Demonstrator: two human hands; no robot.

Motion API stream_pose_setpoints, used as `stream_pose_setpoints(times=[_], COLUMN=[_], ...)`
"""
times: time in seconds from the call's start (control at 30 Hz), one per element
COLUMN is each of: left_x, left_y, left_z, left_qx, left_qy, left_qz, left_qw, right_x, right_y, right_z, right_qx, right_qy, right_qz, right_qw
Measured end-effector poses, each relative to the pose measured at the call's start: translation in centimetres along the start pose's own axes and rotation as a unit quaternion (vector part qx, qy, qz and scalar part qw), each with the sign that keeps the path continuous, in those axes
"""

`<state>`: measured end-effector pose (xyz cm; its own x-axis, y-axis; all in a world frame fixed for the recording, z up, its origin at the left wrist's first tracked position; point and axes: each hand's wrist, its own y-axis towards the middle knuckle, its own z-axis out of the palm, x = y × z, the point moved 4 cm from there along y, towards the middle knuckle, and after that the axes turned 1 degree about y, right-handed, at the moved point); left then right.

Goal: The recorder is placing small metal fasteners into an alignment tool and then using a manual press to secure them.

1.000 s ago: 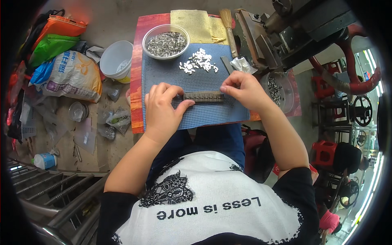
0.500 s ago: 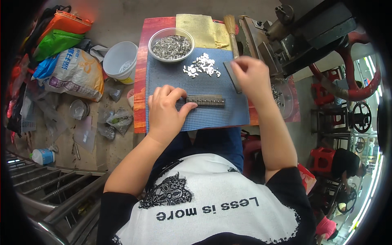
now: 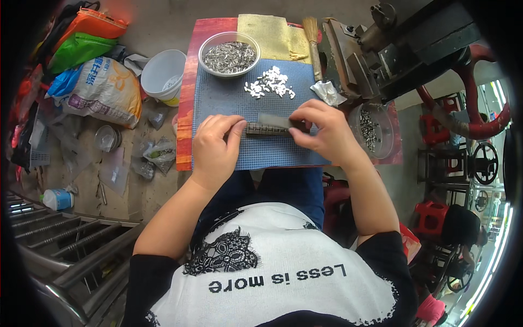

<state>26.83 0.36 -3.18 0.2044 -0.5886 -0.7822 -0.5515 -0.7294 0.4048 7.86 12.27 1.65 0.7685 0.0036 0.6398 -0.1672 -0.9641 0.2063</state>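
Note:
On a blue textured mat (image 3: 218, 95) lies a dark, slotted metal bar (image 3: 266, 129). My left hand (image 3: 217, 143) grips its left end between thumb and fingers. A flat grey plate (image 3: 274, 120), blurred by motion, is held by my right hand (image 3: 326, 131) along the bar's far edge; the right thumb is at the bar's right end. Whether the plate touches the bar I cannot tell. Beyond the bar is a loose pile of small white pieces (image 3: 272, 83). A clear round bowl (image 3: 202, 61) full of small shiny metal pins (image 3: 231, 56) stands at the far left of the mat.
At the far right of the table are a brush (image 3: 312, 41), a crumpled silvery-white wrapper (image 3: 328, 93) and heavy machinery (image 3: 406, 60). A clear container (image 3: 385, 131) of metal parts stands near my right forearm. A yellow cloth (image 3: 264, 35) lies at the back; a white bucket (image 3: 162, 73) is left.
My right hand has brought the flat plate leftward and nearer, from the mat's right side to the bar. My left hand stays at the bar's left end. The wrapper has come into view.

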Motion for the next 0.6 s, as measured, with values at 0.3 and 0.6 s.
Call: stream_pose_setpoints(times=[0.3,0.6], left_x=[-0.3,-0.6], left_y=[0.0,0.2], left_z=[0.4,0.4], left_qx=[0.039,0.097], left_qy=[0.046,0.087], left_qz=[0.042,0.031], left_qw=[0.997,0.991], right_x=[-0.1,0.4], right_y=[0.3,0.5], right_z=[1.4,1.4], right_qx=[0.034,0.056], right_qy=[-0.050,0.018], right_qz=[-0.069,-0.031], right_qw=[0.996,0.998])
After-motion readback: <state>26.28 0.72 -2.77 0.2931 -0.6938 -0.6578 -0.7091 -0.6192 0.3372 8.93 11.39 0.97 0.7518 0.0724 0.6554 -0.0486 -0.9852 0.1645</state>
